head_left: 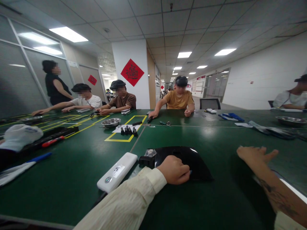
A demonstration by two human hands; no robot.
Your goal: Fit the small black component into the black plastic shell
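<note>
A glossy black curved panel (192,159) lies on the green table in front of me. My left hand (174,169) is over its near left part, fingers curled closed. Whatever those fingers may hold is hidden beneath them. Just left of the panel are a small black block-shaped part (146,162) and a small clear bag (150,153). Off to the right, my right hand (256,155) is apart from the panel, above the table, with its fingers spread and nothing in them.
A white power bank (117,172) lies beside my left forearm. Farther back are several black cylindrical parts (129,130), a metal bowl (111,123) and pliers (165,123). At left sits a red-handled screwdriver (52,141). Across the table, a person (179,100) reaches onto it.
</note>
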